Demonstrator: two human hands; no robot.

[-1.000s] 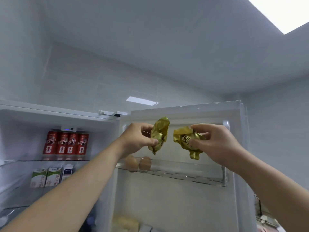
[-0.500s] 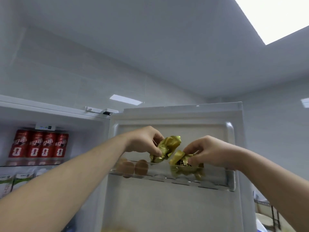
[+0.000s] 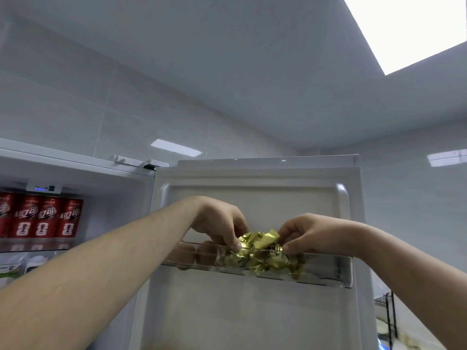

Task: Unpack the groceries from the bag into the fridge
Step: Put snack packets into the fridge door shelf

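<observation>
Mid-frame, left hand (image 3: 222,223) and right hand (image 3: 312,236) pinch gold foil packets (image 3: 257,245) over the door shelf (image 3: 328,260) rim. Two packets, two eggs (image 3: 198,253).

Crumpled gold foil packets (image 3: 260,242) touching, partly inside clear door bin (image 3: 328,270)

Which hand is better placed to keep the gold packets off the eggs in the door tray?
Left, probably: the left hand pinches the gold packets on the side next to the eggs in the door tray; the right hand holds their far side.
</observation>
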